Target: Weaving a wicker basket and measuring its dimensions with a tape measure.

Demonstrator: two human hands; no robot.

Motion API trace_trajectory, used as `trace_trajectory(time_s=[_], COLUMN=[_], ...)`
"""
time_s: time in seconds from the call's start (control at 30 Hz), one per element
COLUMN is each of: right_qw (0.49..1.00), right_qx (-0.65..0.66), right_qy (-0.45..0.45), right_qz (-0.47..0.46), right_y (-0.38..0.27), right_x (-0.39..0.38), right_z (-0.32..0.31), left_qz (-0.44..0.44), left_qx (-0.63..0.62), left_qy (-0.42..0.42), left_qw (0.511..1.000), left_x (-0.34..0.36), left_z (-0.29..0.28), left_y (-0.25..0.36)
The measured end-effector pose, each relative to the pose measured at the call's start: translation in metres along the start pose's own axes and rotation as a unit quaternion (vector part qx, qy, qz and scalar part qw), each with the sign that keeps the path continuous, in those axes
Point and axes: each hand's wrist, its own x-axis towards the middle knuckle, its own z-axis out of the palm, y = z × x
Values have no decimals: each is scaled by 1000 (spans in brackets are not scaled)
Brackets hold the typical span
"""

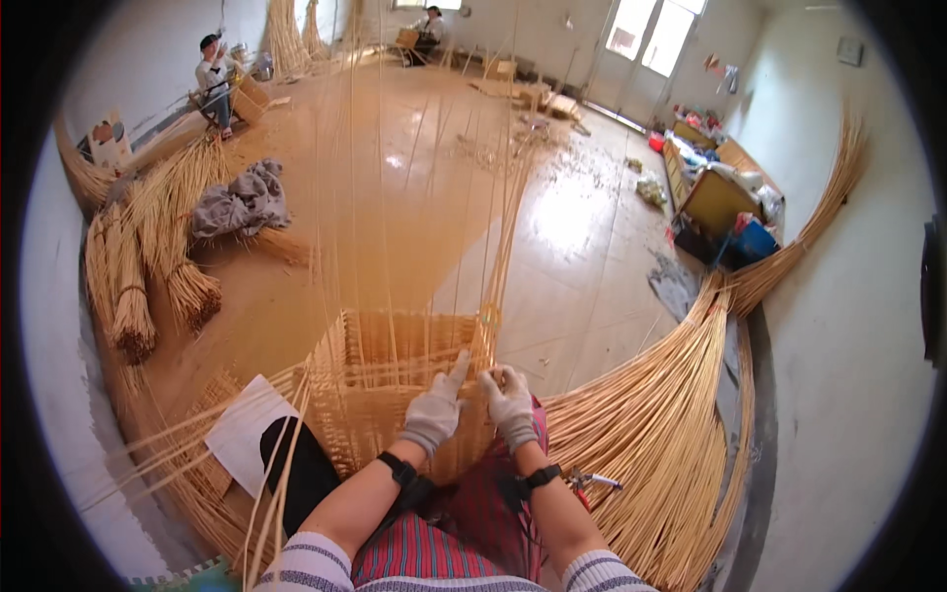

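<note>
A square wicker basket (370, 429), half woven, stands in front of my lap, with long upright rods rising from its rim. My left hand (434, 412), in a pale work glove, lies at the basket's right side with its index finger stretched out toward the rods. Close beside it, my gloved right hand (510, 403) has thumb and fingers pinched together on a wicker rod at the right corner. A bunch of rods (500, 261) rises above that corner. More loose rods (187, 431) stick out to the left. The left hand's other fingers are partly hidden.
A large fan of wicker rods (651, 424) lies to my right, near pliers (598, 481). Rod bundles (133, 271) and a grey cloth (244, 200) lie at left. Two people sit farther back, one (214, 84) at left, another (429, 37) by the wall. A cluttered box (725, 207) stands at right.
</note>
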Motion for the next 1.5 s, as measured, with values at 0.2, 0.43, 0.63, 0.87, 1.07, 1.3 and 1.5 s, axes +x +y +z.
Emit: trace_trajectory(time_s=[0.2, 0.43, 0.63, 0.87, 1.07, 1.3, 1.5], right_qw=[993, 860, 821, 628, 830, 902, 917], right_qx=[-7, -155, -457, -572, -488, -429, -398], right_qy=[-120, -466, -25, -196, -268, -30, -14], right_qz=[4, -140, -342, -490, -40, -44, 38], right_y=[-40, -44, -95, -174, -98, 32, 44], right_x=[-92, -133, 45, 129, 105, 83, 70], right_z=[-76, -108, -107, -87, -94, -147, -116], left_qz=[112, -41, 14, 7, -13, -6, 54], left_qx=[-109, -696, -616, -690, -712, -706, -559], left_qy=[61, -129, -131, -155, -109, -102, 45], left_qw=[986, 705, 777, 707, 693, 701, 826], left_x=[-18, 7, 13, 8, 9, 10, -17], left_z=[14, 15, 19, 25, 39, 42, 27], left_y=[-26, -22, -25, -37, -32, -33, -17])
